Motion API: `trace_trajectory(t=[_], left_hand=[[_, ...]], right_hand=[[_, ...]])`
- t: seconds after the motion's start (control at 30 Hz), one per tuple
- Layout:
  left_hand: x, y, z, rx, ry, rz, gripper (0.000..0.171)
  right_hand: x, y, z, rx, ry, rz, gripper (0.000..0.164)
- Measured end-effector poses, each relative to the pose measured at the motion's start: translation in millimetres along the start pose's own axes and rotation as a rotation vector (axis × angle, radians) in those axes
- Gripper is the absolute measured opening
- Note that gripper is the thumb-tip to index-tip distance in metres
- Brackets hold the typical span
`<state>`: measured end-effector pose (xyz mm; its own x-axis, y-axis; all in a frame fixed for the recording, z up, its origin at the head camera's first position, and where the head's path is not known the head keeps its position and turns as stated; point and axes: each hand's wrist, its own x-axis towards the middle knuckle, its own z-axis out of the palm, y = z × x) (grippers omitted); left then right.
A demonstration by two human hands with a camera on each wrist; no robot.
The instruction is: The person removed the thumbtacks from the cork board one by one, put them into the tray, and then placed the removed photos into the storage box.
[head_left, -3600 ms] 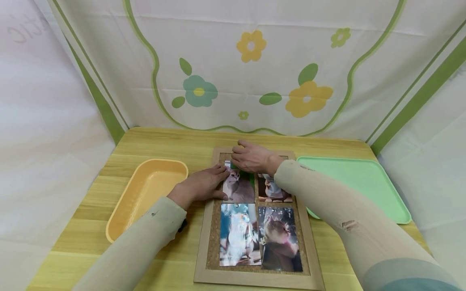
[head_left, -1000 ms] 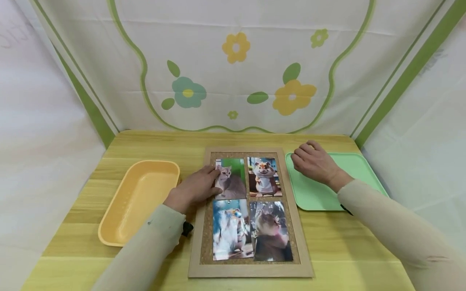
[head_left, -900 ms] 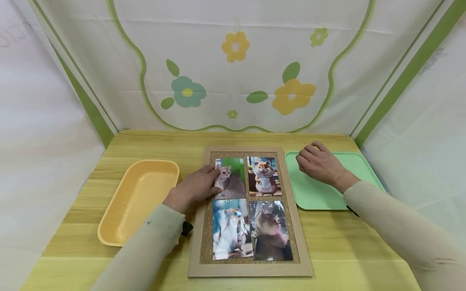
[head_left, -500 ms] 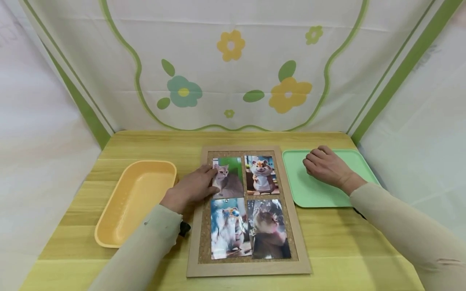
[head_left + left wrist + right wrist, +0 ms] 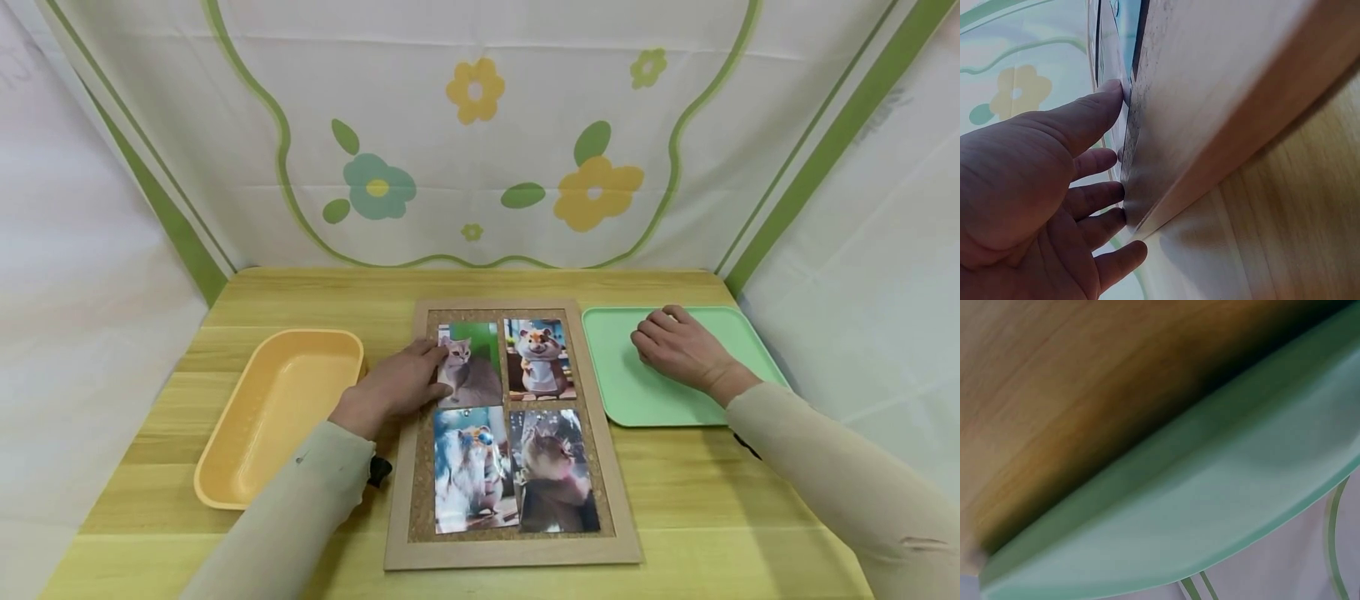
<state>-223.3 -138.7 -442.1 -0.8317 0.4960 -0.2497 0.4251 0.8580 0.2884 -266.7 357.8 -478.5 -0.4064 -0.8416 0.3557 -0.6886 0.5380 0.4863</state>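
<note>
In the head view my left hand (image 5: pixel 399 380) lies at the left edge of a wood-framed cork board (image 5: pixel 513 554). Its fingers touch a photo of a cat (image 5: pixel 480 379) at the upper left of the board. The left wrist view shows those fingers (image 5: pixel 1088 119) fairly straight, reaching along the board's edge. Beside that photo is a hamster picture (image 5: pixel 542 367); below are a blue-toned animal photo (image 5: pixel 472 475) and a dark cat photo (image 5: pixel 557 475). My right hand (image 5: pixel 686 350) is over the green tray (image 5: pixel 637 404) with curled fingers; its fingertips are hidden.
A yellow-orange tray (image 5: pixel 285 417) stands left of the board on the wooden table (image 5: pixel 187 467). Behind the table hangs a white cloth (image 5: pixel 465 167) printed with flowers, and more cloth closes both sides.
My right hand has left the top of the cat photo and gone right to the green tray, where it drifts slightly further right. My left hand stays on the photo's edge.
</note>
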Motion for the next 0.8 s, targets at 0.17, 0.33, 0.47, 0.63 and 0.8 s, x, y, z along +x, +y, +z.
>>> trace_trajectory(t=[0.17,0.33,0.47,0.63,0.8], left_hand=[[0.0,0.5,-0.2,0.007,0.001,0.003,0.073],[-0.2,0.9,-0.5,0.008,0.001,0.003,0.073],[-0.7,1.6,-1.4,0.002,0.002,0.001,0.073],[-0.6,2.4,-1.4,0.003,0.006,0.002,0.073],[-0.8,2.6,-0.8,-0.002,0.009,-0.002,0.073]], right_hand=[[1.2,-2.0,0.2,0.008,-0.004,-0.001,0.034],[2.1,-3.9,1.4,0.014,0.0,0.001,0.035],[2.4,-4.4,3.9,0.014,0.005,-0.004,0.036],[3.7,-4.5,7.3,0.01,0.024,-0.01,0.039],[6.4,-5.4,8.0,0.002,0.037,-0.01,0.039]])
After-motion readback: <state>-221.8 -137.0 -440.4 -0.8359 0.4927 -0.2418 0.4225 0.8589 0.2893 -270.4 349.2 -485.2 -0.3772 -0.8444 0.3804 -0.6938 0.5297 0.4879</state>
